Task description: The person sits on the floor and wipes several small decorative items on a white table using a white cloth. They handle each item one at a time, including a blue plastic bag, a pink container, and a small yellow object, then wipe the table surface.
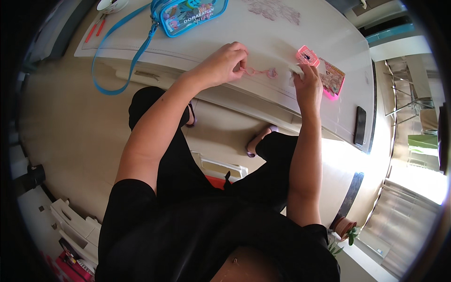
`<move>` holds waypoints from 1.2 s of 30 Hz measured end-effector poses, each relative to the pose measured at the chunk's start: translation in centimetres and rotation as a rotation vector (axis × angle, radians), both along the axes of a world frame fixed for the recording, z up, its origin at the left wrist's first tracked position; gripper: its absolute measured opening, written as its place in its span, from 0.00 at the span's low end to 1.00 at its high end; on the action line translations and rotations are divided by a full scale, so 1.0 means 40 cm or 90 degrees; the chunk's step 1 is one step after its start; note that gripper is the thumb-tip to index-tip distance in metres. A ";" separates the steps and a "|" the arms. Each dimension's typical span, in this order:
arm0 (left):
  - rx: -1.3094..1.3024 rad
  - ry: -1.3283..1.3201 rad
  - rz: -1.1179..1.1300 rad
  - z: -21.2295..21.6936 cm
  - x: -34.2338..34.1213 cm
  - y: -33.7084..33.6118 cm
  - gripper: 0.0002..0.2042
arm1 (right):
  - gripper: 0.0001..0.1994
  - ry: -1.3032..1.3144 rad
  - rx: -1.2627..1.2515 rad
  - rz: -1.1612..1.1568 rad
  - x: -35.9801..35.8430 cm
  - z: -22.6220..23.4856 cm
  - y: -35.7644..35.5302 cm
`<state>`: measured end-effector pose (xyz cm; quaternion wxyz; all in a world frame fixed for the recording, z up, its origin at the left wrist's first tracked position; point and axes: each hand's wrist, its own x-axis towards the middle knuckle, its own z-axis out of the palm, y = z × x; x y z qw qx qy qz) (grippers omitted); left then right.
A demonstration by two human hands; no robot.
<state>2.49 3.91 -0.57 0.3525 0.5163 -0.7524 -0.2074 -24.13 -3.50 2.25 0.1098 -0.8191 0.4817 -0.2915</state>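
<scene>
Nearest, the left hand (225, 63) pinches a small pink ring piece (250, 71) just above the desk (206, 35); keep that grip steady. Beyond, the right hand (307, 84) closes on a white scrap (297, 70) beside a pink box (307, 55); hold it low

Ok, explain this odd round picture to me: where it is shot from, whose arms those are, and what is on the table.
There is no machine here. A camera worn on a person's head looks down, and its wide lens bends the edges. The two bare arms are the wearer's own.

The left hand pinches a small pink ring-shaped piece on the white table. The right hand holds something small and white, too small to identify.

Also on the table: a blue pouch with a strap, a pink box, a picture card and a dark phone.
</scene>
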 end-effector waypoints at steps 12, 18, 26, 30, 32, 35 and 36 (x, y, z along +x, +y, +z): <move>-0.056 0.089 -0.022 -0.017 -0.004 0.005 0.13 | 0.17 -0.078 0.062 0.266 0.218 -0.005 0.101; -0.022 0.002 0.024 -0.011 -0.004 0.006 0.11 | 0.15 -0.007 0.026 0.210 0.152 0.007 0.060; 0.021 0.067 0.015 -0.027 -0.001 -0.003 0.13 | 0.14 -0.098 0.062 0.191 0.177 0.025 0.071; -0.006 0.103 -0.008 -0.014 -0.004 0.006 0.20 | 0.15 -0.075 0.070 0.240 0.215 0.002 0.089; -0.004 0.061 -0.004 -0.024 0.001 -0.001 0.20 | 0.15 -0.074 0.088 0.235 0.217 -0.003 0.091; 0.045 0.037 0.009 -0.001 -0.004 0.003 0.18 | 0.15 -0.037 0.076 0.254 0.187 -0.003 0.080; 0.067 0.037 0.012 0.010 -0.006 0.006 0.16 | 0.15 -0.025 0.077 0.246 0.172 0.000 0.077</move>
